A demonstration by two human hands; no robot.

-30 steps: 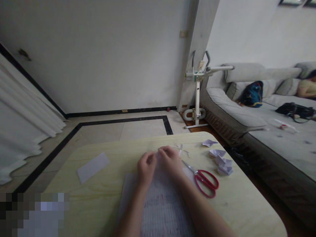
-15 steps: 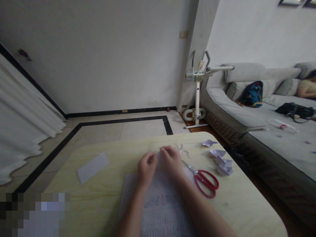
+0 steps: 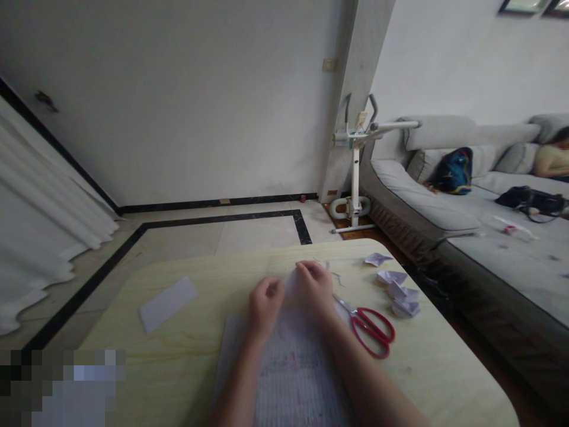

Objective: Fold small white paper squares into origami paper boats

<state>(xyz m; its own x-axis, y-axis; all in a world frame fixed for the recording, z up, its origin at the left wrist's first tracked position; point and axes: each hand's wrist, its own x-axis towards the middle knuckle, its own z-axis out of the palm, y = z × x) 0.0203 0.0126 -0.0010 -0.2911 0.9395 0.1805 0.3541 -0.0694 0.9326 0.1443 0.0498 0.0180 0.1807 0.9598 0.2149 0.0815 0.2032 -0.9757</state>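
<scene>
Between my hands is a small piece of white paper, held above a lined, written-on sheet. My left hand is closed, its thumb and fingertips pinching the paper's left edge. My right hand grips the right side, with fingers curled over it and hiding part of it. Scissors with red handles lie just right of my right hand, blades toward it. Thin paper scraps rest beyond that hand. Several folded paper pieces sit near the table's right edge.
A white paper rectangle lies on the left of the wooden table. Beyond the table stands a white exercise machine. To the right is a grey sofa with bags, and a person sits at its far end.
My right hand has shifted slightly to the right, away from my left hand, and more of the paper shows between them. My left hand has hardly moved.
</scene>
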